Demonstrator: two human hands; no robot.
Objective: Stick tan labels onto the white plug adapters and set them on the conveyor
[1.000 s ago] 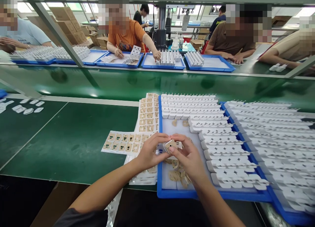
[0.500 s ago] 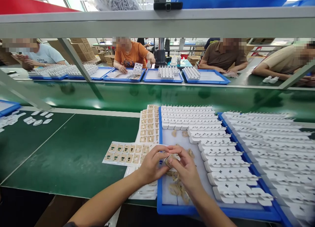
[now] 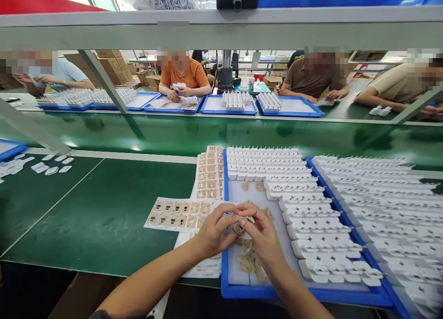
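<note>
My left hand [image 3: 215,230] and my right hand [image 3: 263,235] meet over the near part of a blue tray [image 3: 294,295], both pinching one small white plug part with a tan sticker [image 3: 239,226]. Rows of white plug parts [image 3: 304,203] fill the tray's back and right side. Peeled tan sticker scraps [image 3: 249,262] lie in the tray under my hands. Two sticker sheets [image 3: 176,214] with tan labels lie on the green mat just left of the tray.
A second blue tray [image 3: 387,203] packed with white parts sits at the right. Loose white parts [image 3: 48,164] lie far left. A green conveyor belt [image 3: 207,132] runs across. Several people work at blue trays [image 3: 228,106] beyond it. A metal shelf rail [image 3: 221,28] crosses overhead.
The view tilted up from one second ago, bringing the overhead shelf rail into sight. My hands stay together and have turned the small part slightly. The person in orange pulled both hands in.
</note>
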